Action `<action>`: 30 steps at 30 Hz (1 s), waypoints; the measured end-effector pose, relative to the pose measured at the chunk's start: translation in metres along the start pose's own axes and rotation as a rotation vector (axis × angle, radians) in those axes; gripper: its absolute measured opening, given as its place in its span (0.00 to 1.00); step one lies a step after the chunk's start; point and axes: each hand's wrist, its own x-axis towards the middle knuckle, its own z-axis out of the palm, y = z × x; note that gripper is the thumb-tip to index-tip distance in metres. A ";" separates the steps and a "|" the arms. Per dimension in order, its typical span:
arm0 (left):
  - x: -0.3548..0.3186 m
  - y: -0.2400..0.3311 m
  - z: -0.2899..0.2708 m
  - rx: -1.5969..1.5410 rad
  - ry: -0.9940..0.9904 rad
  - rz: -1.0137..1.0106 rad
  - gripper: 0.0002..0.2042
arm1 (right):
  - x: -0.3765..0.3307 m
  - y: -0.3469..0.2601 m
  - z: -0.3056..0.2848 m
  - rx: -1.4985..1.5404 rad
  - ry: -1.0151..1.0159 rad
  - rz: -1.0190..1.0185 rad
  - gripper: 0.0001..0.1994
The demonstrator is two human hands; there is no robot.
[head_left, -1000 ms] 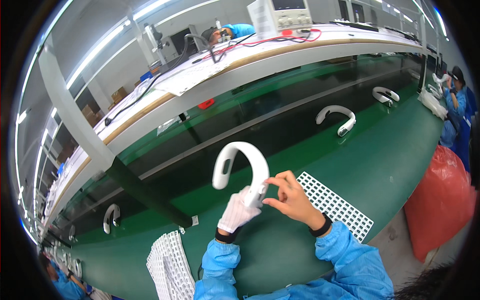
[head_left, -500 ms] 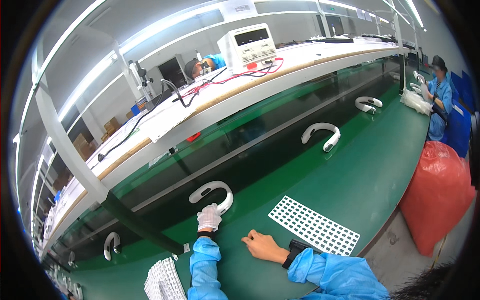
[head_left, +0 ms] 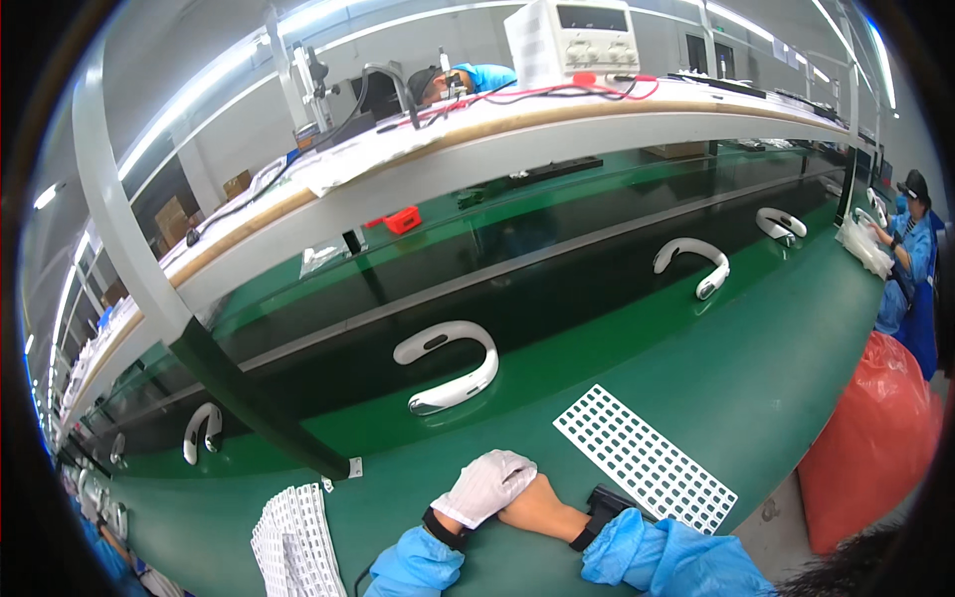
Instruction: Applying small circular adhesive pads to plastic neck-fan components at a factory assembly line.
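My left hand [head_left: 487, 488], in a white glove, is closed and pressed against my bare right hand [head_left: 543, 509] above the green work surface. The glove covers the right hand's fingers, and anything between the two hands is hidden. To the right of them lies a white sheet [head_left: 652, 463] with rows of small dark stickers. Beyond my hands rests a white, U-shaped neckband device [head_left: 476, 373], its two ends pointing left; neither hand touches it.
More white neckband devices [head_left: 693, 261] lie along the dark green belt. A stack of sticker sheets [head_left: 295, 542] sits at the left, near a dark post [head_left: 259, 403]. A shelf above bears a power supply [head_left: 572, 45]. A red bag [head_left: 870, 448] stands at right, near a seated co-worker [head_left: 910, 244].
My gloved left hand has left the neckband device and come back right to meet my right hand. The view has shifted, and the device stays on the belt.
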 end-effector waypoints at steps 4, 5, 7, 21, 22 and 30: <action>-0.002 -0.007 0.003 -0.033 0.012 -0.005 0.12 | 0.000 0.006 0.000 -0.069 -0.090 -0.011 0.16; -0.004 -0.007 0.004 -0.006 0.043 0.025 0.12 | -0.002 0.006 0.000 -0.069 -0.072 -0.037 0.17; -0.003 -0.008 0.003 0.001 0.038 0.004 0.12 | 0.000 0.003 0.000 -0.057 -0.051 -0.026 0.17; -0.005 -0.015 0.008 0.014 0.005 0.041 0.13 | 0.001 0.005 0.001 -0.030 -0.057 0.006 0.19; -0.005 -0.014 0.008 0.016 0.003 0.040 0.13 | 0.000 0.006 0.003 -0.041 -0.035 -0.017 0.19; -0.006 -0.017 0.010 -0.009 0.015 -0.016 0.13 | -0.001 0.008 0.007 -0.057 -0.070 -0.006 0.19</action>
